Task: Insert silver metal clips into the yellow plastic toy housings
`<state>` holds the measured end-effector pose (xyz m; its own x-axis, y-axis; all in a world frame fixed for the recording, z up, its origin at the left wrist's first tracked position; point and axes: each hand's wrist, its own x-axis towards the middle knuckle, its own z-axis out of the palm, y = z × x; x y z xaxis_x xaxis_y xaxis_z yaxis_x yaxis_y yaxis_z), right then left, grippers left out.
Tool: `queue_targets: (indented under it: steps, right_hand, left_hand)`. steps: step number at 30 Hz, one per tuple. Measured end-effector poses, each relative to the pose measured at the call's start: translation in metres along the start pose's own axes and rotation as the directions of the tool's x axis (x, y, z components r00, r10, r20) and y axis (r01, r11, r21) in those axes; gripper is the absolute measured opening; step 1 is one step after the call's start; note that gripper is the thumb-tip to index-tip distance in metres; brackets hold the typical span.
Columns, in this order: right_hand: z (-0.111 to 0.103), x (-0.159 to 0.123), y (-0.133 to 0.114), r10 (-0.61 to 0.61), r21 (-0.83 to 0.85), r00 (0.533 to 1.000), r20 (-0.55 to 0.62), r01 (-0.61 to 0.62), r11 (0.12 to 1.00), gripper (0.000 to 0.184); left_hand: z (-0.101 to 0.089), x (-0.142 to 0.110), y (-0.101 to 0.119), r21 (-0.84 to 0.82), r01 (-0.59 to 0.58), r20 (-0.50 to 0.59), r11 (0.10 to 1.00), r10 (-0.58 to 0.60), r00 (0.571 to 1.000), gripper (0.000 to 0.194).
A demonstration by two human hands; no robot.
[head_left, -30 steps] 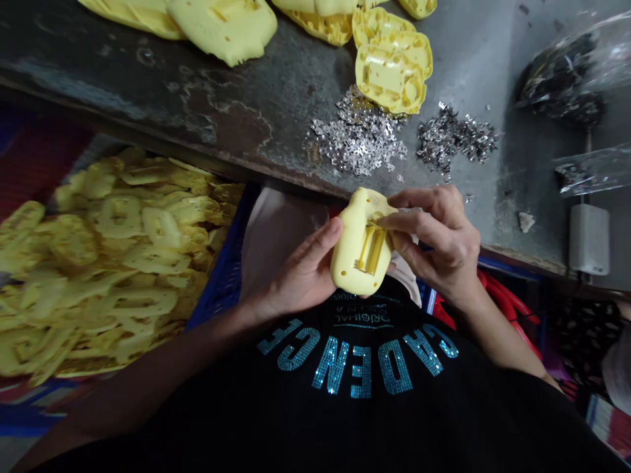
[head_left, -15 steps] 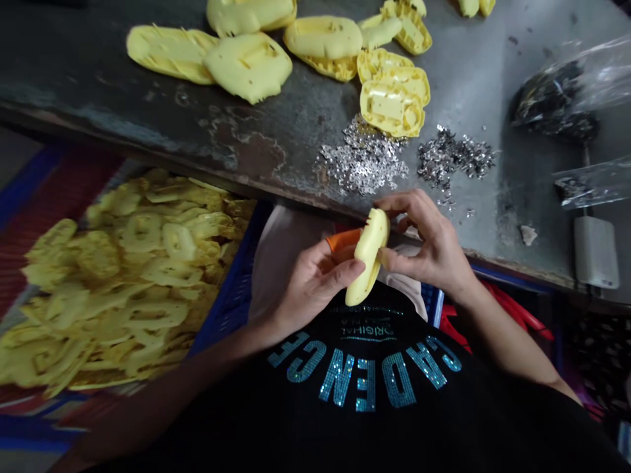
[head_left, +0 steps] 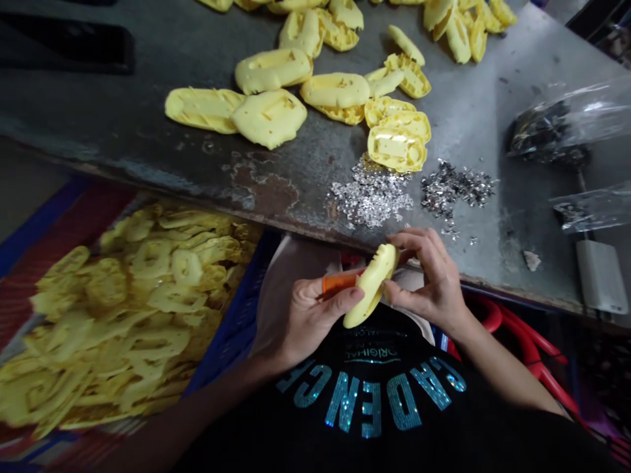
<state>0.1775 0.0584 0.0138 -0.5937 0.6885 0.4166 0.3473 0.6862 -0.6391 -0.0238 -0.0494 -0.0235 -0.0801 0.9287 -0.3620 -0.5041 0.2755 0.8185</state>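
Between both hands, just below the table edge, a yellow plastic shell part (head_left: 371, 289) is held tilted, its notched end up. My left hand (head_left: 315, 312) grips its lower side, the thumb lying on its face; an orange band wraps one finger. My right hand (head_left: 431, 279) pinches it from the other side, forefinger near the top end and thumb lower down. On the table ahead lie a pile of small silvery metal pieces (head_left: 372, 197) and a darker metal pile (head_left: 456, 187). A ribbed yellow shell (head_left: 398, 148) rests at the back of the silvery pile.
More yellow shells (head_left: 271, 118) are scattered over the metal table (head_left: 197, 157). A blue crate (head_left: 231, 309) full of yellow parts (head_left: 152, 341) stands at lower left. Clear plastic bags (head_left: 552, 128) and a white box (head_left: 601, 276) lie at right; a dark phone-like object (head_left: 69, 46) lies far left.
The view has tilted up, so the table and hands appear lower and more shells show at the back. Both hands keep hold of the yellow part, which leans slightly more.
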Motion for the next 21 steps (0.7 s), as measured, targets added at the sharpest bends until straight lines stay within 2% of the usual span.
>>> queue_targets:
  steps: [3,5,6,8,10,12,14,15,17,21]
  right_hand:
    - [0.004,0.004,-0.003,0.008,0.032,1.000,0.015,-0.008,0.999,0.048]
    - [0.005,0.005,-0.004,0.024,0.065,0.998,0.051,-0.027,0.998,0.049]
    - [0.004,0.005,-0.002,0.031,0.090,0.995,0.091,-0.039,0.995,0.049]
    - [-0.002,0.004,0.004,0.031,0.146,0.982,0.187,-0.059,0.987,0.050]
    - [-0.015,0.001,0.018,0.050,0.120,0.978,0.202,-0.076,0.990,0.046]
    - [-0.032,-0.002,0.039,0.124,-0.082,0.990,0.060,-0.119,0.990,0.028]
    - [-0.049,-0.006,0.063,0.188,-0.359,0.974,-0.123,-0.220,0.907,0.010]
    - [-0.055,-0.007,0.073,0.203,-0.455,0.964,-0.170,-0.259,0.852,0.009]
    - [-0.062,-0.006,0.089,0.214,-0.570,0.957,-0.194,-0.287,0.770,0.008]
    - [-0.059,0.003,0.099,0.202,-0.641,0.970,-0.133,-0.240,0.729,0.010]
  left_hand:
    - [-0.010,0.006,-0.003,-0.078,0.031,-0.001,0.996,-0.031,1.000,0.031]
    - [-0.014,0.013,-0.003,-0.166,0.080,0.101,0.983,-0.064,0.993,0.038]
    - [-0.015,0.016,-0.003,-0.193,0.128,0.184,0.973,-0.093,0.979,0.046]
    - [-0.017,0.020,-0.001,-0.187,0.245,0.356,0.951,-0.167,0.920,0.061]
    - [-0.020,0.022,0.001,-0.164,0.298,0.429,0.940,-0.204,0.880,0.066]
    - [-0.021,0.022,0.004,-0.175,0.267,0.403,0.948,-0.179,0.897,0.063]
    - [-0.021,0.022,0.006,-0.194,0.225,0.336,0.955,-0.151,0.930,0.064]
    - [-0.021,0.022,0.008,-0.198,0.217,0.307,0.956,-0.150,0.940,0.066]
    - [-0.017,0.024,0.009,-0.200,0.212,0.276,0.957,-0.152,0.949,0.069]
    - [-0.009,0.026,0.009,-0.195,0.206,0.248,0.959,-0.155,0.956,0.067]
